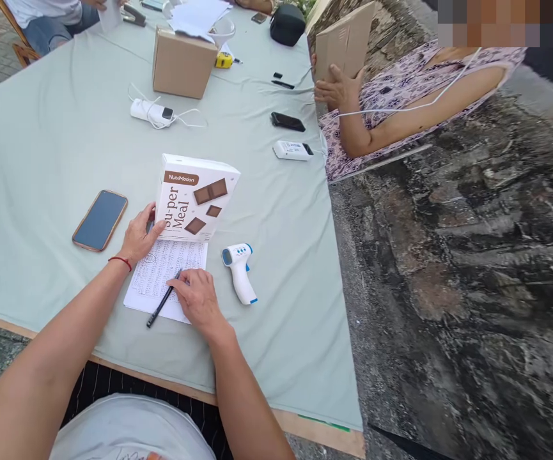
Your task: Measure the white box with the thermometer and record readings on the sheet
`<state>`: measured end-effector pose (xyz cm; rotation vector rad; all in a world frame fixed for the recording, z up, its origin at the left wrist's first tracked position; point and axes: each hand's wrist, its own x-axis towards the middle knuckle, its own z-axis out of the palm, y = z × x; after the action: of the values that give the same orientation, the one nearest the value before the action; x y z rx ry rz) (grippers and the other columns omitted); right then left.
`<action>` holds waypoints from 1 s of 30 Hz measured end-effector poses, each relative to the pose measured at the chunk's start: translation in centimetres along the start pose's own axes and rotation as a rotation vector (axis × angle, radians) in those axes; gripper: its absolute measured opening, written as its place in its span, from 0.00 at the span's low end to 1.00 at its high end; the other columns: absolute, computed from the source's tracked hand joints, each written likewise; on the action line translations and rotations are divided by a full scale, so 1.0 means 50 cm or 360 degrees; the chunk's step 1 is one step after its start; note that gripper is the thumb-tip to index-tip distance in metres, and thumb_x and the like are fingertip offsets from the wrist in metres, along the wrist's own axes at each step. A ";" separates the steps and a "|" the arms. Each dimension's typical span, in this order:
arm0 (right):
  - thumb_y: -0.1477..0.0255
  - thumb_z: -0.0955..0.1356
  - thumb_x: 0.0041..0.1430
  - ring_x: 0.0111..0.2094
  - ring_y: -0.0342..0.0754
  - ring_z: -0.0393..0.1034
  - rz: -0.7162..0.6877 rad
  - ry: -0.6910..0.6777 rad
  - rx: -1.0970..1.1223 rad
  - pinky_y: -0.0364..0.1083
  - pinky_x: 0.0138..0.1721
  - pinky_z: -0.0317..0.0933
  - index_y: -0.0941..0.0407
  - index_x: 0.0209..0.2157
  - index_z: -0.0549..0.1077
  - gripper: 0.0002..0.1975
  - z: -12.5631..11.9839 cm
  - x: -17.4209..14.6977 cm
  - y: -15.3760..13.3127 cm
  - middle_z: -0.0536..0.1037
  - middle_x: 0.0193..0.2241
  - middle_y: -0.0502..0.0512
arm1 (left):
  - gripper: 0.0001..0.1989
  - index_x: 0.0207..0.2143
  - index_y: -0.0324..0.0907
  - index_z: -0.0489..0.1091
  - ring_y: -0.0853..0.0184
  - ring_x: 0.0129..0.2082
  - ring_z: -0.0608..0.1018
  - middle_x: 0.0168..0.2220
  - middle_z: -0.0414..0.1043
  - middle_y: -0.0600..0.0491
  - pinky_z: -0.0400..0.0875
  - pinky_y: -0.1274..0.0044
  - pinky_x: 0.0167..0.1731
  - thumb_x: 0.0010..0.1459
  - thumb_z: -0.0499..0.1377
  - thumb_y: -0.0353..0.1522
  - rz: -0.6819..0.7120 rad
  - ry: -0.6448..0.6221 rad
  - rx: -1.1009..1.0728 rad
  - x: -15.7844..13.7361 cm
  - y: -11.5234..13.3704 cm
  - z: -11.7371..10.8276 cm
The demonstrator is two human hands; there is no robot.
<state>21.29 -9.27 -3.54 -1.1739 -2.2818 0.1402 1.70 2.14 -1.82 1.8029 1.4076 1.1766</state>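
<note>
My left hand [142, 234] grips the left edge of a white "Su-per Meal" box [199, 201] with brown chocolate pieces printed on it. The box stands upright at the far end of some sheets of paper [135, 297] covered in handwriting or print. On those sheets rests my right hand [197, 294], its fingers closed around a black pen [163, 305] that slants toward the table's near edge. Right of it lies a white and blue infrared thermometer [240, 271]. A phone in an orange-brown case [100, 220] lies face up to the left of my left hand.
A cardboard box [184, 64] topped with loose papers stands further back, near a white cabled device [151, 113]. A black phone [288, 121] and a second white device [293, 151] lie by the right edge. At right, a person holds a cardboard box [341, 45]; another person sits at upper left.
</note>
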 end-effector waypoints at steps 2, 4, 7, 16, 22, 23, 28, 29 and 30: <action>0.79 0.64 0.64 0.35 0.47 0.62 0.0018 0.0046 0.0076 0.48 0.40 0.56 0.53 0.39 0.75 0.09 -0.011 -0.009 0.012 0.72 0.32 0.54 | 0.34 0.63 0.41 0.61 0.55 0.53 0.77 0.54 0.74 0.42 0.71 0.64 0.55 0.64 0.51 0.53 0.0009 -0.0018 -0.0001 0.000 0.004 -0.001; 0.77 0.64 0.65 0.34 0.47 0.64 0.0106 0.0196 0.0231 0.48 0.39 0.58 0.54 0.38 0.72 0.06 -0.020 -0.018 0.022 0.73 0.31 0.53 | 0.34 0.63 0.41 0.61 0.55 0.54 0.77 0.55 0.73 0.42 0.71 0.63 0.55 0.64 0.51 0.53 0.0006 -0.0019 0.0001 0.000 0.006 -0.001; 0.72 0.66 0.62 0.30 0.45 0.65 0.0487 0.0672 0.0607 0.47 0.35 0.60 0.54 0.35 0.68 0.01 -0.029 -0.031 0.038 0.73 0.30 0.51 | 0.34 0.63 0.42 0.61 0.54 0.54 0.76 0.55 0.73 0.42 0.71 0.63 0.55 0.64 0.51 0.53 -0.0007 -0.0027 0.0010 0.000 0.008 -0.002; 0.61 0.67 0.49 0.23 0.44 0.66 0.1549 0.0828 0.1246 0.46 0.27 0.63 0.55 0.30 0.70 0.12 -0.021 -0.018 0.039 0.72 0.21 0.47 | 0.35 0.63 0.43 0.61 0.54 0.54 0.76 0.56 0.72 0.42 0.70 0.62 0.56 0.63 0.51 0.55 -0.0026 -0.0021 0.0014 0.000 0.006 -0.004; 0.62 0.67 0.46 0.24 0.44 0.63 0.1548 0.0763 0.1035 0.46 0.28 0.61 0.55 0.26 0.70 0.10 -0.016 -0.010 0.026 0.71 0.21 0.48 | 0.35 0.64 0.43 0.60 0.54 0.54 0.76 0.56 0.72 0.43 0.70 0.62 0.56 0.63 0.50 0.55 -0.0017 -0.0031 0.0010 0.000 0.003 -0.004; 0.62 0.66 0.47 0.25 0.44 0.63 0.1529 0.0749 0.1022 0.46 0.28 0.61 0.55 0.25 0.70 0.10 -0.016 -0.009 0.025 0.71 0.21 0.49 | 0.35 0.64 0.43 0.61 0.54 0.54 0.76 0.56 0.72 0.42 0.71 0.62 0.55 0.63 0.50 0.55 -0.0025 -0.0029 0.0016 0.000 0.004 -0.004; 0.62 0.66 0.48 0.25 0.45 0.62 0.1475 0.0668 0.0982 0.47 0.28 0.61 0.55 0.24 0.71 0.10 -0.020 -0.007 0.023 0.70 0.20 0.49 | 0.35 0.64 0.42 0.60 0.55 0.54 0.76 0.56 0.72 0.42 0.72 0.63 0.54 0.63 0.50 0.55 -0.0037 -0.0035 0.0001 0.000 0.005 -0.004; 0.62 0.65 0.48 0.25 0.45 0.62 0.1472 0.0663 0.0978 0.47 0.28 0.61 0.55 0.24 0.71 0.10 -0.021 -0.007 0.023 0.70 0.20 0.49 | 0.35 0.64 0.42 0.60 0.55 0.54 0.76 0.56 0.72 0.42 0.72 0.63 0.55 0.63 0.50 0.55 -0.0035 -0.0038 -0.0006 0.000 0.005 -0.004; 0.62 0.65 0.48 0.25 0.45 0.62 0.1470 0.0659 0.0971 0.47 0.28 0.61 0.54 0.25 0.71 0.11 -0.021 -0.007 0.023 0.71 0.20 0.49 | 0.35 0.64 0.42 0.60 0.54 0.54 0.76 0.56 0.72 0.42 0.72 0.63 0.55 0.63 0.50 0.55 -0.0034 -0.0038 -0.0009 0.000 0.006 -0.004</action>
<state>22.81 -9.00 -3.20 -1.6034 -1.0781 0.7865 1.67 2.03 -1.50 1.7882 1.4056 1.1435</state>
